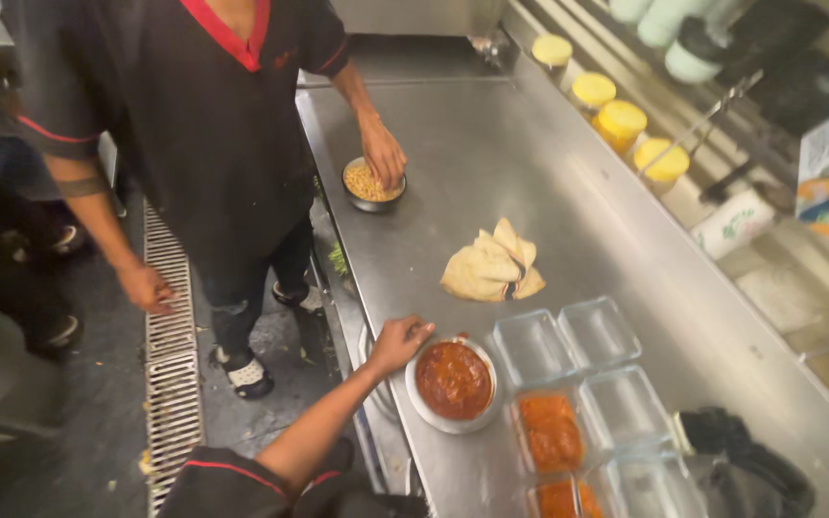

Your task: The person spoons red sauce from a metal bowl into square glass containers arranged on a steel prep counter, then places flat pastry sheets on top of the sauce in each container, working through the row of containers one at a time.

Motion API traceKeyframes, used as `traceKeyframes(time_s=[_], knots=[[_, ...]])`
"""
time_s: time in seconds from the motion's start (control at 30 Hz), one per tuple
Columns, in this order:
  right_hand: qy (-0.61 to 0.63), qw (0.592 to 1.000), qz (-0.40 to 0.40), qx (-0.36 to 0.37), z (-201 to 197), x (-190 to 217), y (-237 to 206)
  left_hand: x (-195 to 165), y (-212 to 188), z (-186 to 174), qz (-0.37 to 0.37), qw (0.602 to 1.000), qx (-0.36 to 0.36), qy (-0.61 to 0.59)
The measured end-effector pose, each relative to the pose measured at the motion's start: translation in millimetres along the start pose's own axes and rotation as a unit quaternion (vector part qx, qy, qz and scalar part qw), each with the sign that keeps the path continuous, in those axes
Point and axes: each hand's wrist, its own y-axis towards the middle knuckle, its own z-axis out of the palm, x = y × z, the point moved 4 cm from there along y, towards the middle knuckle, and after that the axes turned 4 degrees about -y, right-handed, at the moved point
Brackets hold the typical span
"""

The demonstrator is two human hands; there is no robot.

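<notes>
Left hand point(400, 341) grips red curry bowl point(453, 384) rim.

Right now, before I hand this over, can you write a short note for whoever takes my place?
Left hand: fingers curled at the rim of the metal bowl of red curry; I cannot tell if the grip is closed on it.
Right hand: out of view.
Things: clear tubs stand right of the bowl on the steel counter.
Done: two tubs hold red curry.
Left: four tubs are empty; the bowl is still full.
Nearby: a co-worker's hand rests on a bowl of chickpeas; a folded beige sheet lies between the bowls.
</notes>
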Motion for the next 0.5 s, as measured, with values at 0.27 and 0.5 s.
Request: traceKeyframes(time_s=[0.27,0.5], knots=[[0.006,1.0,0.001,-0.014,10.2,-12.6,-40.4,17.9,-27.1,6.0,-0.169,0.978,0.104,-0.061],[0.005,0.999,-0.038,-0.035,43.2,10.7,-38.4,44.5,-31.2,13.6,-0.239,0.916,0.219,-0.236]])
